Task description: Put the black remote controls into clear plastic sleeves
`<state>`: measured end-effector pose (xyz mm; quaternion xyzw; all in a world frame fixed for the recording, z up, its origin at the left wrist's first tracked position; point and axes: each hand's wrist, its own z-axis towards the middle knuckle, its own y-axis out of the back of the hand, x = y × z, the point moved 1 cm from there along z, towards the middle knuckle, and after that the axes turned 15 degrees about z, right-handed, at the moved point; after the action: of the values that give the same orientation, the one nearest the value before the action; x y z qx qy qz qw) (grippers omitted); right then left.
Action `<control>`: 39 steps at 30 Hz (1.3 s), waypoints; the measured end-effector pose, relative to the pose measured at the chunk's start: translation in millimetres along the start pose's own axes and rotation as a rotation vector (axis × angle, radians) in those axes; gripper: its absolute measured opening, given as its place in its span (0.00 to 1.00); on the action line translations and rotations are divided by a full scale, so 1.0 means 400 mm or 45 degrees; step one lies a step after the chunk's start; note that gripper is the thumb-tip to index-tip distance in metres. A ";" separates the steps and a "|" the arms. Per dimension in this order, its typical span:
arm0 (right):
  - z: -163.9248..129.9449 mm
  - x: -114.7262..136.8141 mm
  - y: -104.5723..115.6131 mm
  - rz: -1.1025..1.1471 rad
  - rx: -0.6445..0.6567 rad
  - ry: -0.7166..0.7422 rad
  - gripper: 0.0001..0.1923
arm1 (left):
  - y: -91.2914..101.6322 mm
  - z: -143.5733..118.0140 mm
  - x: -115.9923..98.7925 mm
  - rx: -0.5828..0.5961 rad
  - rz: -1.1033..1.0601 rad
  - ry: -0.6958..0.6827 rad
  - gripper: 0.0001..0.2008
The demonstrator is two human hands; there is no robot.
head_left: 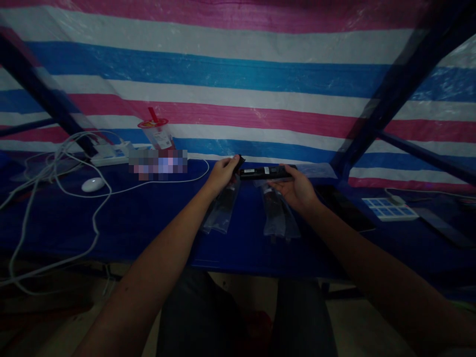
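Near the middle of the frame, the person's right hand [295,191] holds a long black bar [266,172] that looks like a remote control, fingers curled under it and thumb on top, gripping its right end. The bar lies level, just above the far part of the counter [148,223], which is covered in dark blue cloth. The left hand [222,173] is closed on a small black piece [239,162] right at the bar's left end; whether the piece touches the bar, I cannot tell in this dim light.

Below the hands, two clear plastic bags with dark contents lie flat on the counter: one bag [223,208] under the left hand, the other bag [277,215] under the right, set a little apart from each other.

Toward the left of the frame sit a white mouse [92,184], a loose white cable [63,163] looping across the cloth, and a white power strip [111,154] behind it. A clear plastic cup [158,133] with a red lid and straw stands near the strip. At the right edge lies a pale blue gridded card [388,208]. A striped pink, white and blue tarp [238,74] hangs behind everything.
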<state>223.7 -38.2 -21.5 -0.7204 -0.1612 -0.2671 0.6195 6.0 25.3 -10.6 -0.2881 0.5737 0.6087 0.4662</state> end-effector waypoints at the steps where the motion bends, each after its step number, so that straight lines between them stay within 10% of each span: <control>1: -0.001 0.000 -0.001 0.001 -0.003 0.000 0.03 | 0.000 0.000 0.001 0.009 -0.020 0.005 0.23; 17: -0.002 0.001 0.002 -0.017 -0.028 -0.012 0.04 | 0.001 0.008 0.015 -0.032 0.092 -0.063 0.24; 39: -0.011 -0.004 -0.001 -0.112 0.008 0.043 0.03 | -0.002 -0.049 -0.020 -0.047 0.875 -0.742 0.16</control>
<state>221.3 -42.1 -21.6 -0.7061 -0.1831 -0.3057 0.6120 6.4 4.2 -7.4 0.0943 0.4700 0.7940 0.3740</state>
